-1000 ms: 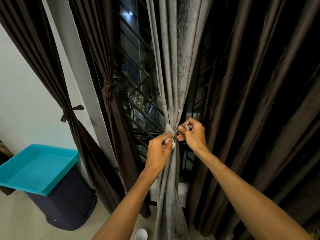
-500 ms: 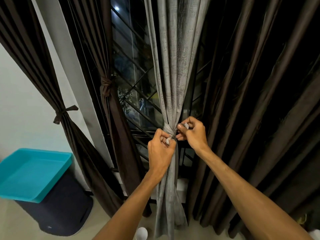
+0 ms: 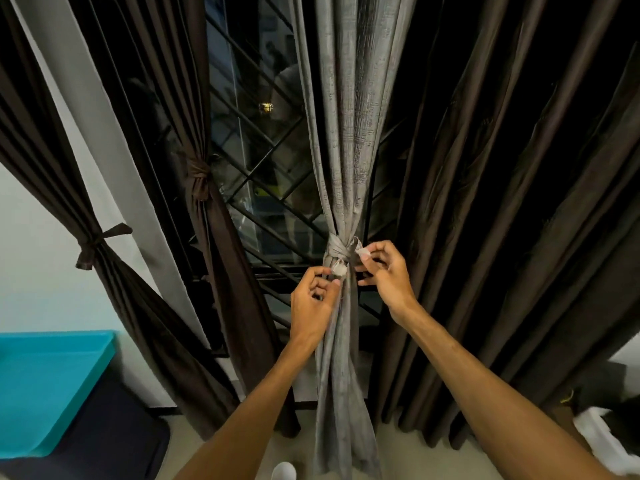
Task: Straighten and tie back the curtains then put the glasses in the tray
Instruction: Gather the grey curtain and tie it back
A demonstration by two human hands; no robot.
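Both hands are busy at the knot on the grey curtain (image 3: 349, 133). The left hand (image 3: 313, 303) is pinching the lower tail of the tie band (image 3: 336, 249) between thumb and forefinger. The right hand (image 3: 388, 277) is pinching the other tail just right of the knot, its remaining fingers curling loosely. The band is cinching the grey curtain into a narrow waist in front of the window grille (image 3: 263, 188), the cloth fanning out below towards the floor. To the left, the middle brown curtain (image 3: 221, 254) is hanging tied beside the grille, and the far-left brown curtain (image 3: 124, 289) is hanging tied against the wall. On the right, the wide brown curtain (image 3: 502, 202) is hanging loose. The teal tray (image 3: 52, 386) is sitting at the near left on a dark bin (image 3: 114, 438).
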